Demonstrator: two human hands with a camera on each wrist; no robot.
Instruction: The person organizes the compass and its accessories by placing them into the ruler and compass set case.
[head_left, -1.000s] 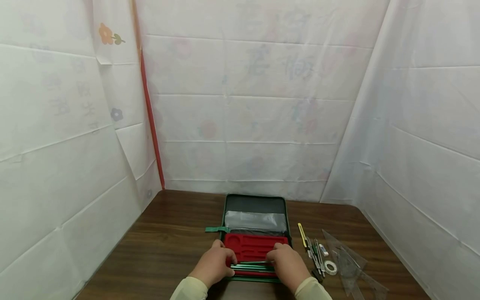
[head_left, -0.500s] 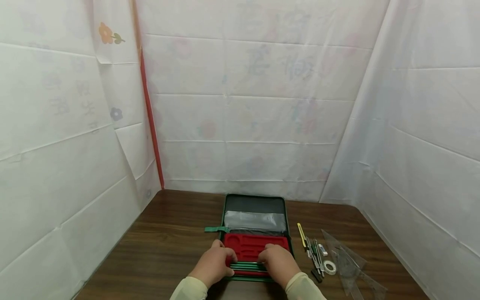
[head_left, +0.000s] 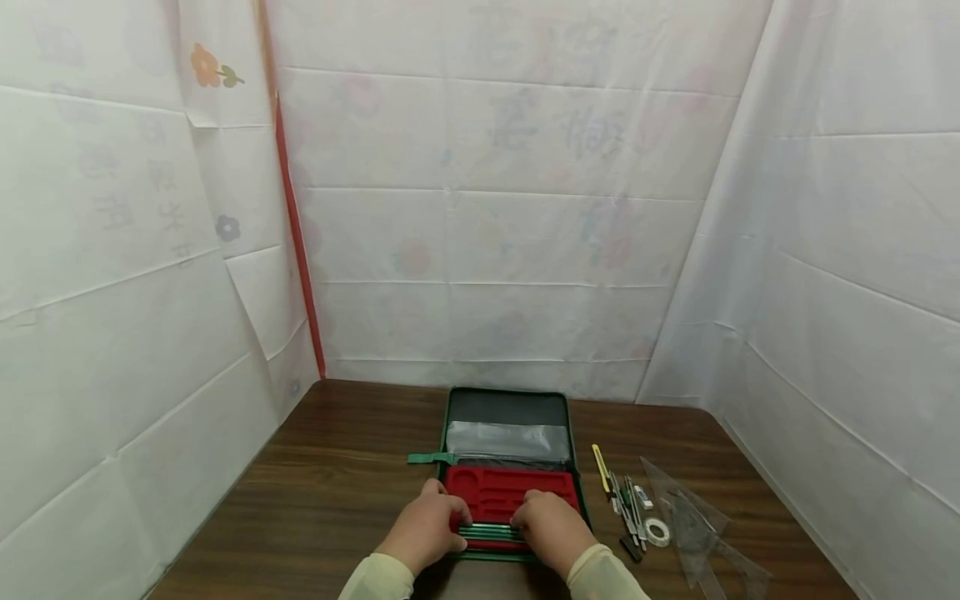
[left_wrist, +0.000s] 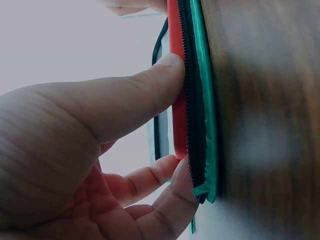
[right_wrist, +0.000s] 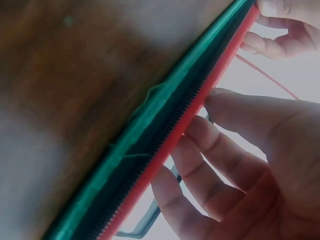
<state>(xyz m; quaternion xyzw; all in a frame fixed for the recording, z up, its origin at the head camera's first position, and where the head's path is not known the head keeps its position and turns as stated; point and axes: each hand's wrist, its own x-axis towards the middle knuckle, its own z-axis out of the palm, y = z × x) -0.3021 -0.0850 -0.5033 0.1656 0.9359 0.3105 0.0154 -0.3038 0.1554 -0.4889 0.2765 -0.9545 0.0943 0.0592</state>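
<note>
A green zip case (head_left: 444, 417) lies unfolded on the table, its far half holding a clear pocket (head_left: 508, 442). In its near half sits a red moulded tray (head_left: 517, 480) with shaped hollows. Several green pencils (head_left: 491, 533) lie lengthwise along the near part of the tray. At the tray's left end my left hand (head_left: 422, 529) grips the corner, thumb on the red front edge (left_wrist: 176, 130) and fingers bent at the end. Over the right part of the pencils, my right hand (head_left: 553, 531) has curved fingers with tips at the tray (right_wrist: 192, 117); I cannot tell whether they pinch a pencil.
Right of the case lie a yellow cutter (head_left: 601, 467), several slim metal drawing tools (head_left: 632, 517), an eraser (head_left: 642, 497), a white tape roll (head_left: 657, 532), a small black piece (head_left: 631, 547) and clear set squares (head_left: 697, 533). A green strap (head_left: 431, 458) sticks out left. White sheeting (head_left: 487, 250) surrounds the table.
My right hand has moved left along the pencils, and the slanted pencil at its fingers now lies in line with the others. My left hand keeps its place at the tray's left end.
</note>
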